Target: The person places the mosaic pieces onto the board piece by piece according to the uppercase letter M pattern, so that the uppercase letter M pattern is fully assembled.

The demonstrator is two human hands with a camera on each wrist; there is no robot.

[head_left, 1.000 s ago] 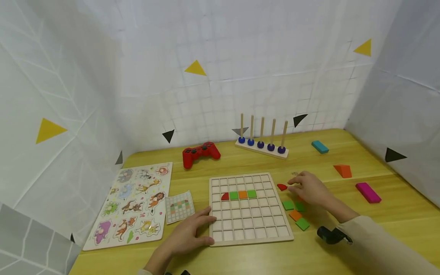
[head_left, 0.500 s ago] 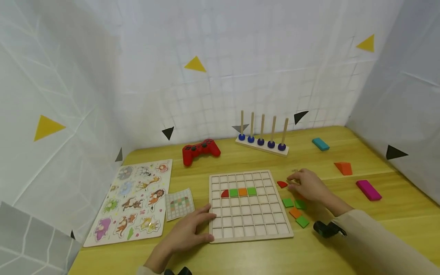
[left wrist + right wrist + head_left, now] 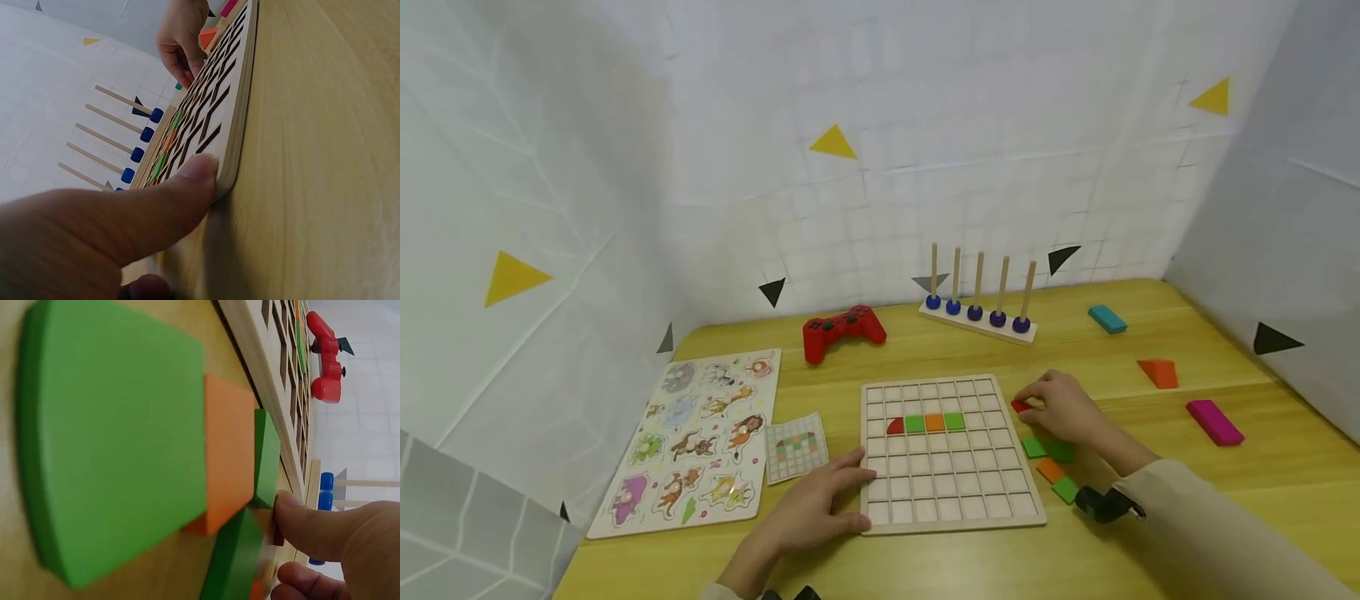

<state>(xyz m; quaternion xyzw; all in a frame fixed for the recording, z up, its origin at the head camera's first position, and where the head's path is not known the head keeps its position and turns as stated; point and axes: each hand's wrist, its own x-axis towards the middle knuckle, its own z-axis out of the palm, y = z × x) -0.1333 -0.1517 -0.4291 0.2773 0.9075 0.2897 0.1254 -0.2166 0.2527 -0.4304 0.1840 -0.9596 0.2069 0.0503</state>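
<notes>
My right hand (image 3: 1063, 408) pinches a red quarter-round tile (image 3: 1019, 406) between thumb and fingers, just off the right side of a wooden grid board (image 3: 955, 527). In the right wrist view the thumb (image 3: 319, 528) lies against that tile, which is mostly covered. My left hand (image 3: 816, 508) rests at the board's left edge with spread, relaxed fingers; its thumb (image 3: 194, 178) touches the near corner. One row of the board holds a red quarter-round (image 3: 895, 426), a green square (image 3: 914, 424), an orange square (image 3: 934, 422) and another green square (image 3: 954, 421).
Loose green (image 3: 1033, 448) and orange tiles (image 3: 1050, 471) lie below my right hand. A pattern card (image 3: 797, 447) and animal puzzle (image 3: 682, 442) lie left. Behind are a red game controller (image 3: 844, 332) and a peg stand (image 3: 977, 321); teal (image 3: 1107, 319), orange (image 3: 1159, 373) and magenta blocks (image 3: 1215, 422) sit right.
My right hand has moved slightly left, and its fingers have closed on the red tile that lay apart from them. The left hand stays at the board's edge.
</notes>
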